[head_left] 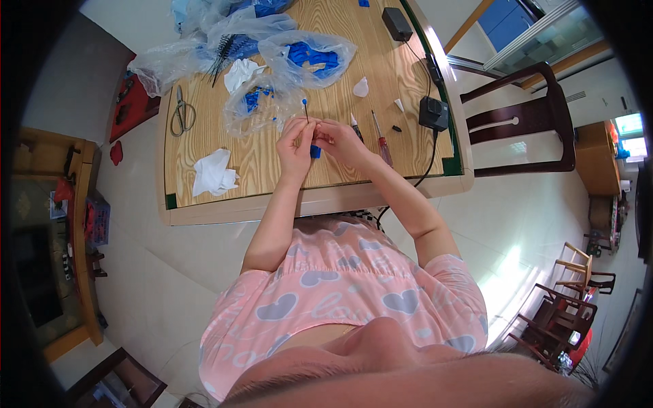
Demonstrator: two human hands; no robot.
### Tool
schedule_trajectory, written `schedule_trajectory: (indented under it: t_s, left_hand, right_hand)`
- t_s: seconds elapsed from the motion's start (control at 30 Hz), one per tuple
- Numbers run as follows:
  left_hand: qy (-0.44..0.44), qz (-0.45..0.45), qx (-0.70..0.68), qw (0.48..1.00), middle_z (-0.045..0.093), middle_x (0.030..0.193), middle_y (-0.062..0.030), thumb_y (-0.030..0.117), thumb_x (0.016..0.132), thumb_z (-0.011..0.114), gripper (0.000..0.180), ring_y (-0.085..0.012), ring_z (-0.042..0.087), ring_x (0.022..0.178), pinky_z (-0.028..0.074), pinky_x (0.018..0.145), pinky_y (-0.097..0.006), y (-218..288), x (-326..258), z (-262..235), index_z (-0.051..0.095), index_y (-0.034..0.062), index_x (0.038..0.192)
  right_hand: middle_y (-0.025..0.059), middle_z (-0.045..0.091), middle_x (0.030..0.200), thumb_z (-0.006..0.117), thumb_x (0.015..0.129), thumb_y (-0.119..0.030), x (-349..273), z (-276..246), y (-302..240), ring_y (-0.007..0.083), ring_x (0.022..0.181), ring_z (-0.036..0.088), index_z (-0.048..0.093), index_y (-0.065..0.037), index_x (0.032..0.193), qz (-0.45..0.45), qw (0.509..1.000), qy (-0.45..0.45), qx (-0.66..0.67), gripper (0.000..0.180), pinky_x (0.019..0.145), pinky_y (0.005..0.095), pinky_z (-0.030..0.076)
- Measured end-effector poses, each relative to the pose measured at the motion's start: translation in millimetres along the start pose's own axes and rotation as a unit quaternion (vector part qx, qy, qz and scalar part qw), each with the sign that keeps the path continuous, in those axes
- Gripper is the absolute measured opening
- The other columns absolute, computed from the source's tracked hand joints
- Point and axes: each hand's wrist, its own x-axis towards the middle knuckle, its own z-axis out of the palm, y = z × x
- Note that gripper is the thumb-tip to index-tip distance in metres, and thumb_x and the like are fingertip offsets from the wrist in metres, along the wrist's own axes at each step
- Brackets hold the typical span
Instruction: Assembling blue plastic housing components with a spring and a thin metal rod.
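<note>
Above the near part of the wooden table, my two hands meet fingertip to fingertip. A thin dark stem with a small blue bead-like tip (305, 102) stands up from the closed fingers of my left hand (294, 151). My right hand (340, 143) is pinched close against the left fingertips; whatever lies between its fingers is hidden. Just below the fingers, a small blue piece (315, 152) shows on the table. Beyond the hands lies an open clear plastic bag with small blue pieces (253, 102).
Right of my hands are a red-handled screwdriver (384, 146), a dark pen-like tool (355, 126), a white nozzle (399, 104) and a cabled black box (434, 113). Scissors (181, 115) and crumpled white tissue (215, 173) lie left. A bag of blue pieces (343, 49) sits farther back.
</note>
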Motion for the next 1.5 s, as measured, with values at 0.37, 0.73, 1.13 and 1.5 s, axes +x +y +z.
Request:
schedule_trajectory:
  t_s: [0.37,0.73,1.13,1.5]
  left_hand:
    - [-0.006,-0.006,-0.002,1.0,0.066,0.088,-0.0096,0.001,0.087,0.06,0.008,-0.0209,0.06,0.089,0.046,0.083,-0.032,1.5,0.4,-0.3,0.067,-0.0034,0.085]
    - [-0.005,-0.001,0.004,1.0,0.067,0.089,-0.0101,0.0,0.086,0.06,0.008,-0.0213,0.06,0.089,0.046,0.083,-0.032,0.2,0.1,-0.8,0.067,-0.0034,0.087]
    - [-0.006,0.008,0.009,1.0,0.066,0.088,-0.0103,0.001,0.087,0.059,0.009,-0.0214,0.06,0.089,0.046,0.083,-0.032,2.8,0.7,-0.4,0.067,-0.0035,0.087]
    - [-0.006,0.01,0.01,1.0,0.067,0.088,-0.0098,0.002,0.087,0.06,0.009,-0.0212,0.06,0.09,0.046,0.083,-0.032,1.0,-0.1,0.1,0.067,-0.0028,0.086]
  right_hand:
    - [0.0112,0.053,0.077,0.068,0.077,-0.004,-1.1,-0.3,-0.4,0.0301,0.072,0.057,0.057,-0.003,0.087,0.002,1.0,0.003,0.0,0.015,0.064,0.0384,0.046]
    - [0.0112,0.054,0.077,0.068,0.076,-0.003,-0.4,0.6,0.7,0.0299,0.071,0.057,0.057,-0.002,0.086,-0.001,1.0,0.005,0.01,0.015,0.064,0.0379,0.046]
    - [0.0108,0.054,0.078,0.068,0.077,-0.005,-0.7,0.3,1.4,0.0299,0.073,0.057,0.057,-0.003,0.087,-0.004,1.0,0.003,0.004,0.015,0.065,0.0383,0.046]
    - [0.0111,0.054,0.077,0.069,0.077,-0.005,-1.1,0.2,0.6,0.0303,0.073,0.057,0.056,-0.002,0.085,0.005,1.0,0.002,0.002,0.015,0.065,0.0388,0.046]
